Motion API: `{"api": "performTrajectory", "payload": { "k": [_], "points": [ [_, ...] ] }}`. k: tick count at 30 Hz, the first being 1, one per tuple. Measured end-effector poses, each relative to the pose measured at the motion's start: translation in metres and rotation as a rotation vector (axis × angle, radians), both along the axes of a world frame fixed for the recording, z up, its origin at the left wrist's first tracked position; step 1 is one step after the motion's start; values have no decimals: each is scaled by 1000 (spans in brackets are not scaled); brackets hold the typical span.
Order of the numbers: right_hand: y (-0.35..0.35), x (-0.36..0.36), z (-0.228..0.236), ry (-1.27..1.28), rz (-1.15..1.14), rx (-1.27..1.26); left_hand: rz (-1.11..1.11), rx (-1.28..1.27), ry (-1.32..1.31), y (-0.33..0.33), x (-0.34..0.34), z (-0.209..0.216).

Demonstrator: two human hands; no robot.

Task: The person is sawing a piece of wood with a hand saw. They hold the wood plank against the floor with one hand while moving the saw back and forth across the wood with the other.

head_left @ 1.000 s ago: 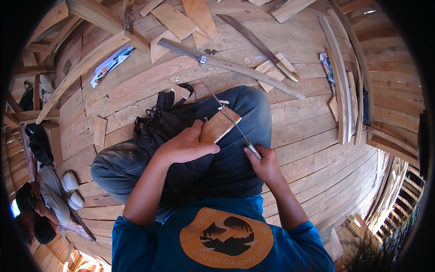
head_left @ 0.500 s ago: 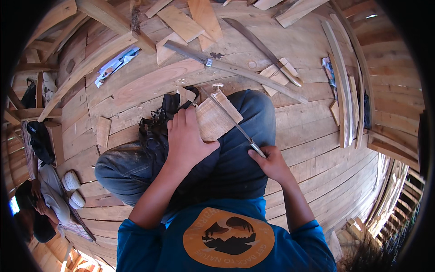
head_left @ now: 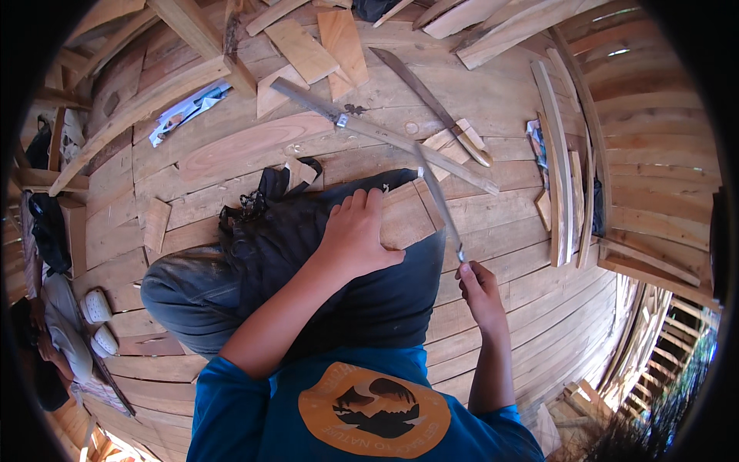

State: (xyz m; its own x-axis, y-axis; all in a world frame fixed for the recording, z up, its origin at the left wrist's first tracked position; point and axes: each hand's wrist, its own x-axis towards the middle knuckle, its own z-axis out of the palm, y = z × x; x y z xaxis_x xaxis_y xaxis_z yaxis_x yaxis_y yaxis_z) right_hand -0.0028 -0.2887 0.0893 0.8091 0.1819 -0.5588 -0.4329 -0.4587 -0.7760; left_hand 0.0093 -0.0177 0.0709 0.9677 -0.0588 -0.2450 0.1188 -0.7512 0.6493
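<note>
Fingers of my left hand [head_left: 354, 235] wrap the near-left side of a pale wooden block [head_left: 406, 219], which rests against my right thigh. A line or cut crosses the block near its far-right edge. My right hand [head_left: 483, 296] is closed round the handle of a knife [head_left: 445, 204] with a long, thin blade. The blade points away from me along the block's right side, its tip past the far corner. Whether its edge touches the wood, I cannot tell. A bunched dark cloth [head_left: 281, 219] lies over my lap, left of the block.
Beyond my knees, a long metal rule with a sliding head [head_left: 400, 142] and a machete [head_left: 419, 88] lie on the plank floor. Wood offcuts [head_left: 300, 50] are at the back, long boards [head_left: 558, 169] at right. A person [head_left: 58, 331] sits at the far left beside white shoes [head_left: 96, 306].
The block, with my left hand on it, has shifted right and turned. The knife has moved from lying across the block to its right side, its blade now steeper. The view has shifted slightly.
</note>
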Motion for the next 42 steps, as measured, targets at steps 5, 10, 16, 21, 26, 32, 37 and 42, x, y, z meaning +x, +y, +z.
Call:
{"api": "performTrajectory", "payload": {
  "k": [5,10,16,21,26,32,37,42],
  "points": [
    [4,-9,16,-23,114,-3,52,5,-73,-3,-1,-12],
    [17,-20,25,-43,-5,10,108,123,5,-6,-11,-10],
    [22,-22,12,-398,51,-240,139,127,27,-7,-13,-8],
    [27,-14,15,-480,252,-354,134,177,26,-10,-13,-7],
    [30,-12,16,-490,336,-461,148,202,15,-12,-13,-11],
    [32,-7,18,-500,409,-543,151,192,-6,-12,-14,-14],
    [31,-8,18,-454,439,-580,147,187,15,-11,-12,-14],
    [28,-17,31,-425,478,-660,128,203,37,-10,-11,-13]
  ]
}}
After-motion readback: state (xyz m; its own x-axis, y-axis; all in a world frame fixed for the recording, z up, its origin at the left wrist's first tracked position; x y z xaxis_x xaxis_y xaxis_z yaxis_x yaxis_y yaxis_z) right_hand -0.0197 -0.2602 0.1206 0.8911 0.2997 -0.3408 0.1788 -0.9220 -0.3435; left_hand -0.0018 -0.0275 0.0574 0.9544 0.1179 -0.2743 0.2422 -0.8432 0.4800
